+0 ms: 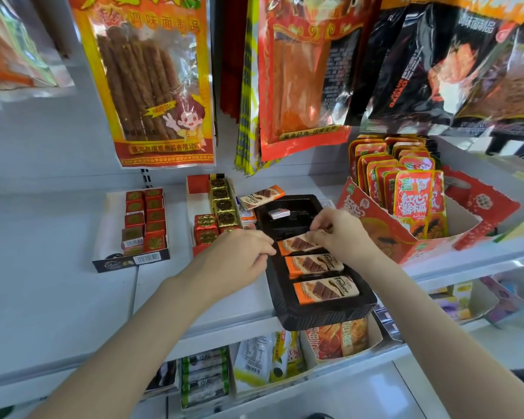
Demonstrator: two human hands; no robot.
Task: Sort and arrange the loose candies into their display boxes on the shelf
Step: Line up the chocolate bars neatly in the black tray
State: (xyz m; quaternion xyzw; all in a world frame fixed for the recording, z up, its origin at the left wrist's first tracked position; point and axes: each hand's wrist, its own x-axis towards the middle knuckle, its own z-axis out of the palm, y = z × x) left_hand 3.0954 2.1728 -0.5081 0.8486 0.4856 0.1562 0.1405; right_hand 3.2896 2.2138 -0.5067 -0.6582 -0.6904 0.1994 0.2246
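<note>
A: What lies left of the hands?

B: A white box (pixel 109 219) holding about ten red-and-gold cubes (pixel 146 216) in two columns; the count is a guess, since the near ones blur together. Closer to the left hand (pixel 239 252), a second box (pixel 191 213) holds a column of gold squares (pixel 223 204) and two larger red cubes (pixel 205 229).

A: And the hands?

B: Both meet over a black tray (pixel 324 316). The left hand's fingers are curled at one end of an orange bar (pixel 297 244); the right hand (pixel 342 234) pinches the other end.

A: How many bars?

B: Three in the tray, one behind another, long axes running left to right, slightly tilted. Each is orange at the left end and cream at the right, with a brown chocolate picture. A fourth bar (pixel 262 196) lies beyond the hands on the tray's far rim, and one silver piece (pixel 279 213) sits inside.

A: To the right?

B: A red carton (pixel 384 234) of upright orange packets (pixel 415 201).
</note>
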